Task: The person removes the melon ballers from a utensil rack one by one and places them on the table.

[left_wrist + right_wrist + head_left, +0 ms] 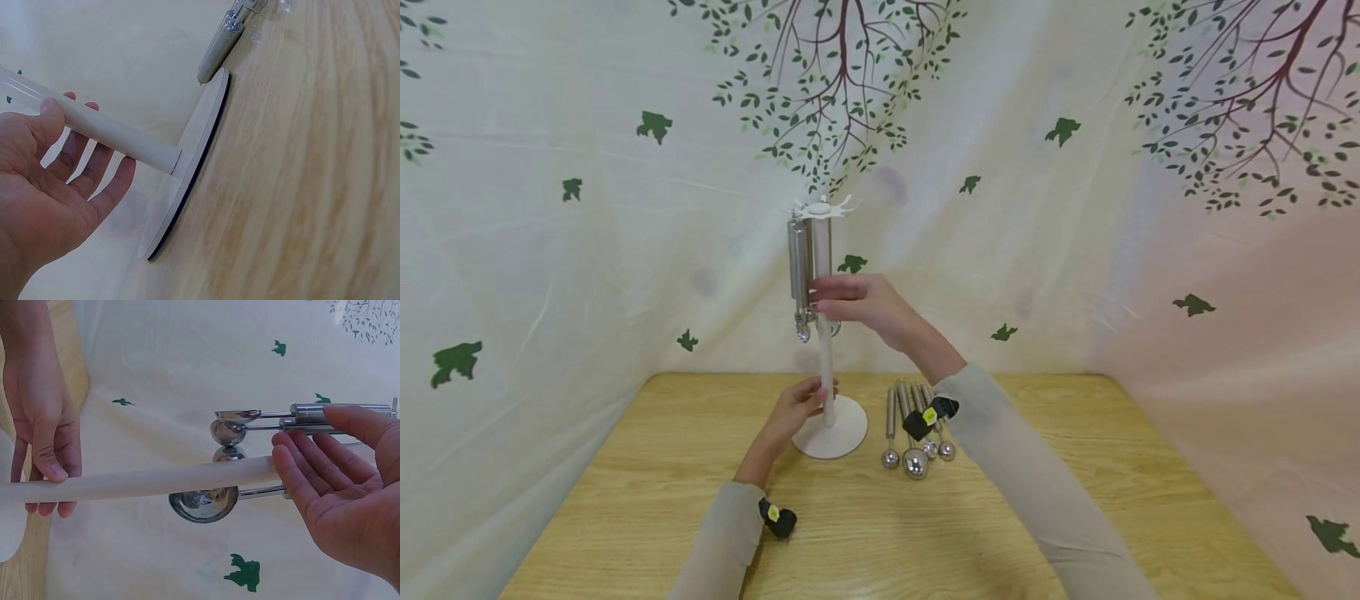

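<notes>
A white stand (826, 367) has a round base, a slim pole and a ring of hooks at its top. Several steel spoons with round bowls (801, 262) hang from the hooks, mostly on the left side. My left hand (792, 410) holds the pole low down, thumb on one side and fingers on the other, as the left wrist view shows. Higher up, my right hand (874, 307) is beside the pole and the hanging spoons, with its fingers loosely extended. In the right wrist view its thumb lies close to a spoon handle (309, 411) and its fingertips are right at the pole.
Several more steel spoons (915, 462) lie bowls down on the wooden table (820, 533), right of the base (846, 442). A pale curtain (587, 275) printed with leaves and branches surrounds the table.
</notes>
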`<state>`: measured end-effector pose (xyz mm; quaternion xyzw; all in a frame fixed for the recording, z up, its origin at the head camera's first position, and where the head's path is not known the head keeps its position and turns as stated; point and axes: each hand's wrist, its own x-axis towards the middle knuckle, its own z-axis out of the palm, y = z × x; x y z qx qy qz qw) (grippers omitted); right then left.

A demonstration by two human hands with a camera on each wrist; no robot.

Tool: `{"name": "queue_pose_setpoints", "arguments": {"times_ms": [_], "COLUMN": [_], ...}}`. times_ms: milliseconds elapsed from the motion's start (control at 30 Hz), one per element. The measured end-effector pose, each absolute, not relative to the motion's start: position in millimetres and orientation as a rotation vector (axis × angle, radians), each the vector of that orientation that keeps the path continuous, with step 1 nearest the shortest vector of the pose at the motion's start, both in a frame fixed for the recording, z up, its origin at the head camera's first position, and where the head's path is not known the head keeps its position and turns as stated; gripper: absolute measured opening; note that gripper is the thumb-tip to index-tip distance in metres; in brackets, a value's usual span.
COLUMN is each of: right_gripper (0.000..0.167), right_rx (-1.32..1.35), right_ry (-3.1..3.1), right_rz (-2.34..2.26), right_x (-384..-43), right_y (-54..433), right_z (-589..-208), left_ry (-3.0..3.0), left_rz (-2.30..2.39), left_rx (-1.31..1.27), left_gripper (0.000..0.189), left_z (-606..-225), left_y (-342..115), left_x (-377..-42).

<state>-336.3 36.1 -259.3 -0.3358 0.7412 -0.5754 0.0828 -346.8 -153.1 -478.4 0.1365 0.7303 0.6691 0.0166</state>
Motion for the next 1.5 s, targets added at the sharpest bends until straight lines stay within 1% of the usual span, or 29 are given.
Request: {"name": "queue_pose_setpoints", "arguments": {"times_ms": [167, 400, 567, 733, 967, 1500], "right_gripper": [0.044, 0.039, 0.038, 0.041, 0.036, 0.033], "right_rx": [-0.95, -0.88, -0.854, -0.868, -0.85, -0.848], "right_ry": [2.224, 2.188, 2.162, 2.234, 2.224, 2.219], "right_rz": [-1.707, -1.809, -1.846, -1.807, -1.825, -1.843], "right_x": [-337, -337, -335, -333, -330, -326], "right_y": [30, 22, 19, 16, 13, 16], "right_z": [-259, -260, -258, -256, -254, -248], "left_ry": [2.279, 2.297, 2.307, 2.302, 2.307, 2.3], "left_rz": [2.065, 2.062, 2.053, 2.061, 2.05, 2.064], "left_rx": [0.432, 0.419, 0.431, 0.419, 0.408, 0.398], "left_gripper": [0.039, 0.037, 0.038, 0.037, 0.037, 0.036], "left_z": [-478, -478, -478, -477, -478, -476], "left_y": [-154, -153, -153, -154, -154, -153], "left_x": [-347, -346, -346, -346, -346, -343]}}
